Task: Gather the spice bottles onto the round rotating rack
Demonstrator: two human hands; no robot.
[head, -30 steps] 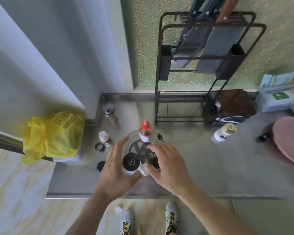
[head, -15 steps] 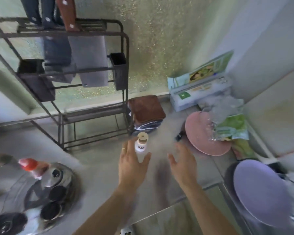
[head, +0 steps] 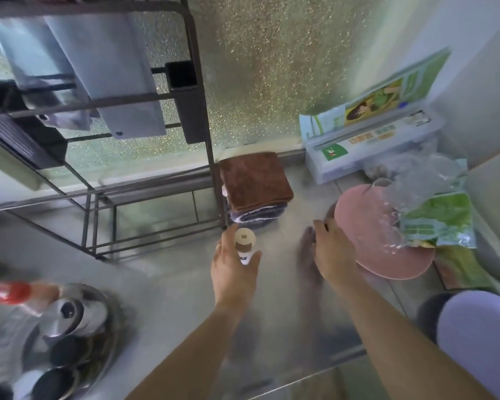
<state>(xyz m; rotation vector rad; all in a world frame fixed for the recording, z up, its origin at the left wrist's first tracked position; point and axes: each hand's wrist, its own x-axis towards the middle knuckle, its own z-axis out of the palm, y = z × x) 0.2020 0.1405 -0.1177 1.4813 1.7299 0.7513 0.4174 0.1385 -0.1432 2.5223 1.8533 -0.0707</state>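
Steel counter (head: 162, 284) by frosted glass (head: 272, 67); our left hand (head: 233, 272) grips one white bottle (head: 245, 246), right hand (head: 332, 252) open; two plates.

Both forearms reach forward from the near edge, bare to the wrist. The left hand (head: 233, 267) is curled, thumb on the right side and fingers on the left, closed around a small white bottle (head: 244, 246). To the right, the right hand (head: 331, 249) is held palm down with fingers bent, gripping nothing visible.
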